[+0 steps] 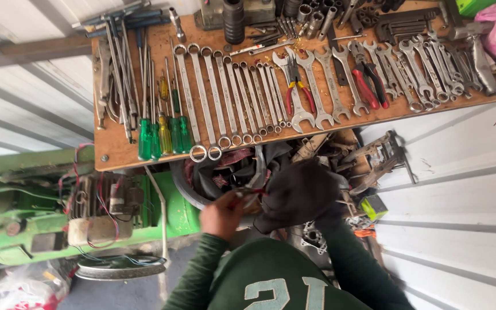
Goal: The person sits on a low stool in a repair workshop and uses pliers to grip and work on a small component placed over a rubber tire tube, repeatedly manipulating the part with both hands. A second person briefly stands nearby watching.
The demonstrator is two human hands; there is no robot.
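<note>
Below the wooden tool board [144, 150], a person in a green long-sleeved top works both hands close together over a bin of scrap parts [186, 186]. Bare, the left hand [220, 213] pinches a small metal piece with a red edge [249, 195]; the right hand [299, 192], in a dark glove, appears to close on the same piece from the other side, though blur hides its exact grip. A steadier hold nearer the body would likely serve best, with the piece kept clear of the bin's rim. Counted on the board: four green-handled screwdrivers [144, 139], one yellow-handled screwdriver [165, 135], two red-handled pliers [297, 87] and about three dozen wrenches [233, 95], too crowded for an exact tally.
</note>
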